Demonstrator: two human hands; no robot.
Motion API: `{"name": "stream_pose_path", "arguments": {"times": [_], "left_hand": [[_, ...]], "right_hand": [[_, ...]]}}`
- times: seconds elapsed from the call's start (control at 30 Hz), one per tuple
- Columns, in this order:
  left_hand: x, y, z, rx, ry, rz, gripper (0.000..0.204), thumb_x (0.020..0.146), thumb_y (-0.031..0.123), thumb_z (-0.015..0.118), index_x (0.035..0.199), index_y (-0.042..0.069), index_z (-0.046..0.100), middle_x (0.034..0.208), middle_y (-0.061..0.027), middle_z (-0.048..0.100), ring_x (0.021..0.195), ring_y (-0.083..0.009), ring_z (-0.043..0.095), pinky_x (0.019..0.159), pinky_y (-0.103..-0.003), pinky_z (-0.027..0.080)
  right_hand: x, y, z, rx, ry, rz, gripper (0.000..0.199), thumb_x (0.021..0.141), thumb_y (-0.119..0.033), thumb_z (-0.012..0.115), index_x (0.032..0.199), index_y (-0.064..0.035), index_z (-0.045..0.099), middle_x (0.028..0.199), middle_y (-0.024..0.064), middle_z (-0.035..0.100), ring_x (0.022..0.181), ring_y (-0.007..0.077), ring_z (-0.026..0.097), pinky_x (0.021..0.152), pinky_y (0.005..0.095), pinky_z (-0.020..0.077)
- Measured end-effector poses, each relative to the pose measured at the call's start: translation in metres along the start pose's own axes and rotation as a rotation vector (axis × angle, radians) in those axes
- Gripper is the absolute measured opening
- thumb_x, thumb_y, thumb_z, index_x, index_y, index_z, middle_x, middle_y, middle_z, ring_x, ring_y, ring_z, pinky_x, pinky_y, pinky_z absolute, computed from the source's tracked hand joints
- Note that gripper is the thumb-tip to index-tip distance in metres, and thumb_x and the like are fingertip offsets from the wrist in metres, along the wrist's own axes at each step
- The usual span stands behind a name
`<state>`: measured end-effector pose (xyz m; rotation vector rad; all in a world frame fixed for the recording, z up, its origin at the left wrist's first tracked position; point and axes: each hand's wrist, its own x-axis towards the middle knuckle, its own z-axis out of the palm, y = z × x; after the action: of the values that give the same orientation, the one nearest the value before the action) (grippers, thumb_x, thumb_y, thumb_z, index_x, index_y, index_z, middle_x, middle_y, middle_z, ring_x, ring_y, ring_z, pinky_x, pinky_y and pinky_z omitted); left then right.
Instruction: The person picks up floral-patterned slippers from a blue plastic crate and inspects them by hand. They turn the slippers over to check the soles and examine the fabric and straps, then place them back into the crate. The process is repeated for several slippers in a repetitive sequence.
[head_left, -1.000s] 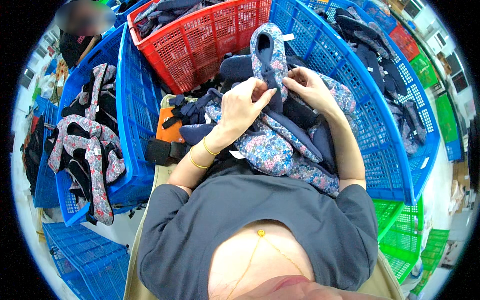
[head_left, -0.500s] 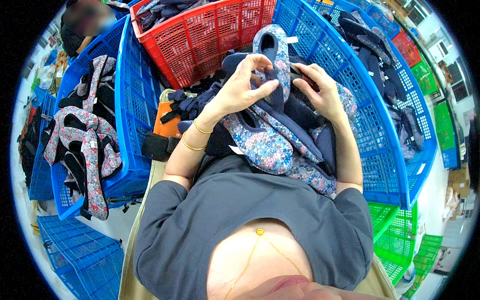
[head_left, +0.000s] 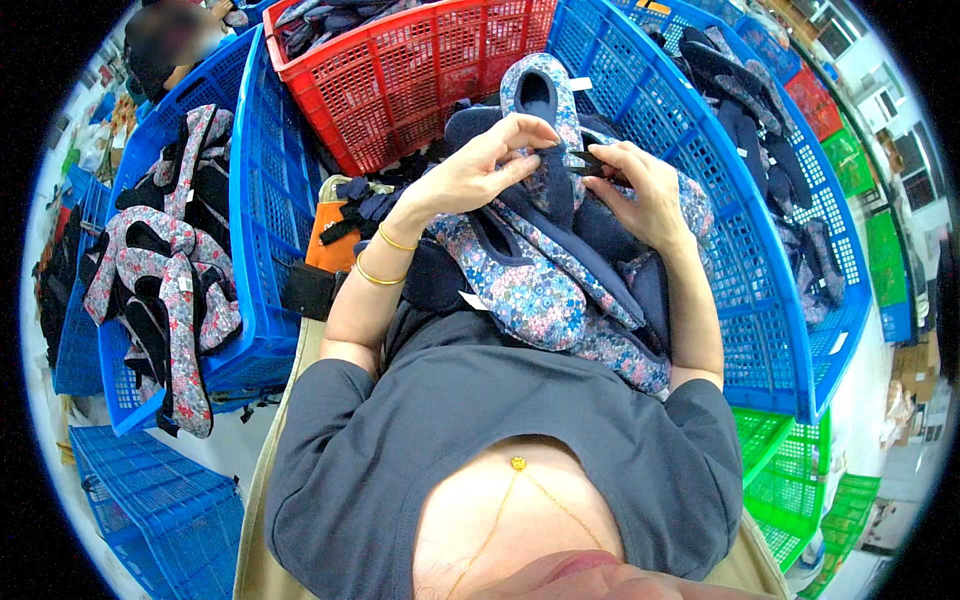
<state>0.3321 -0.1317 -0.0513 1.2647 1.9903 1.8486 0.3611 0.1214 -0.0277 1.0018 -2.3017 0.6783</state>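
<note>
My right hand is closed around small black thread snips, whose two blades point left toward my other hand. My left hand has thumb and fingertips drawn together in a pinch over the slippers; what lies between them is too small to make out. Just behind the fingertips a floral slipper with a navy lining and a white tag stands toe away from me. More blue-and-pink floral slippers with navy linings are heaped on my lap below both hands.
A red crate of slippers stands ahead. Blue crates flank me: the left one holds grey-and-red floral slippers, and a blue crate stands right. An orange piece lies by my left forearm. Green crates sit lower right.
My right hand has turned and brought the snips down beside the slipper, blades now plainly showing. My left thumb and fingertips have come together. The upright slipper has shifted slightly left.
</note>
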Motion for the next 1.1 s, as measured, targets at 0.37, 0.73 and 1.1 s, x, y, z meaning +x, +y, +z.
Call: {"name": "stream_pose_path", "arguments": {"times": [0.37,0.73,1.1], "left_hand": [[0.022,0.009,-0.007,0.205,-0.134,0.075,0.020,0.097,0.004,0.051,0.114,-0.004,0.057,0.126,-0.0096,0.050,0.116,-0.0172,0.051,0.100,-0.030,0.041],[0.026,0.014,-0.008,0.261,-0.166,0.052,0.034,0.097,0.004,0.051,0.130,0.001,0.042,0.112,-0.0095,0.062,0.111,-0.0145,0.057,0.096,-0.029,0.044],[0.034,0.015,-0.009,0.418,-0.215,0.189,0.036,0.095,0.002,0.053,0.130,0.003,0.043,0.106,-0.0119,0.066,0.107,-0.0176,0.061,0.093,-0.031,0.047]], "right_hand": [[0.009,-0.004,-0.005,-0.073,-0.054,-0.118,0.028,0.080,-0.023,0.073,0.104,-0.0107,0.063,0.088,0.0088,0.065,0.077,0.0279,0.065,0.063,0.0365,0.0509],[0.011,-0.009,-0.006,-0.031,-0.132,-0.024,0.027,0.081,-0.017,0.071,0.104,-0.0101,0.059,0.088,0.0086,0.064,0.077,0.0276,0.065,0.063,0.0367,0.0507],[0.014,-0.005,-0.010,0.045,-0.180,0.002,0.029,0.079,-0.014,0.073,0.103,-0.0094,0.058,0.087,0.0102,0.064,0.077,0.0281,0.066,0.064,0.0371,0.0509]]}}
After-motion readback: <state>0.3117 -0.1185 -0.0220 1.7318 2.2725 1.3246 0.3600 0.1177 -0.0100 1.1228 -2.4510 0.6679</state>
